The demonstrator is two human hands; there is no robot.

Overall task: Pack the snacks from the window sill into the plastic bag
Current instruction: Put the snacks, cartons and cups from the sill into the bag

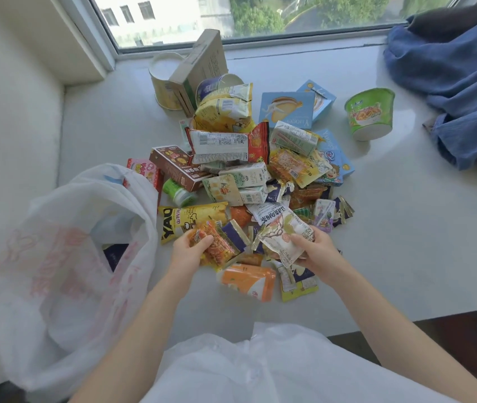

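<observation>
The left hand [188,249] curls its fingers round an orange snack packet [216,245], and the right hand [313,251] grips a white tea packet [282,237] just beside it. The snack pile [248,158] lies beyond both hands on the window sill [406,242]; the plastic bag [65,257] gapes left of the left hand.
</observation>
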